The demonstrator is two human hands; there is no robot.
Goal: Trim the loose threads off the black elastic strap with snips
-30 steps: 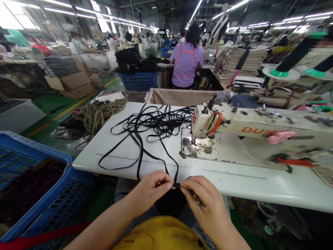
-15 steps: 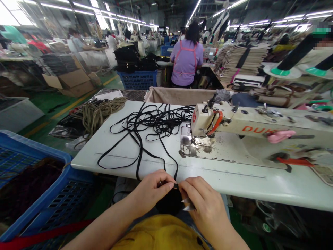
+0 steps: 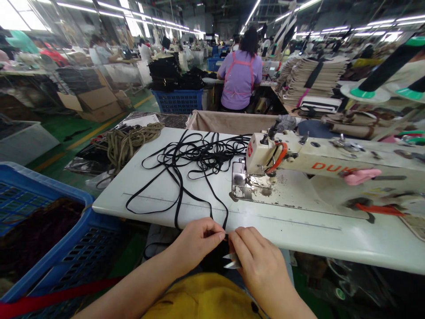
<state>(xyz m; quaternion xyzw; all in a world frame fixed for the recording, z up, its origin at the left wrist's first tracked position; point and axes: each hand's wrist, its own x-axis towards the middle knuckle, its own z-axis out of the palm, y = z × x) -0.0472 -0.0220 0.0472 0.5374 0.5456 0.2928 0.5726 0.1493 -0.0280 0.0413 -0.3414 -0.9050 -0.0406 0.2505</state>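
Observation:
A long black strap lies in a loose tangle on the white sewing table, and part of it runs down over the front edge to my hands. My left hand pinches the strap between thumb and forefinger. Close beside it, my right hand has its fingers curled, with the tips at the same bit of strap. Thread snips sit in the right palm, their two pointed blades sticking out to the left, slightly apart. Their handle is hidden under the fingers.
A sewing machine stands on the right of the table. At the left is a blue crate with dark material inside. Olive straps lie beyond the table's left edge. A person in purple sits ahead, facing away.
My two hands have come slightly closer together at the strap. The snips' blades have swung a little left. The whole view has shifted slightly.

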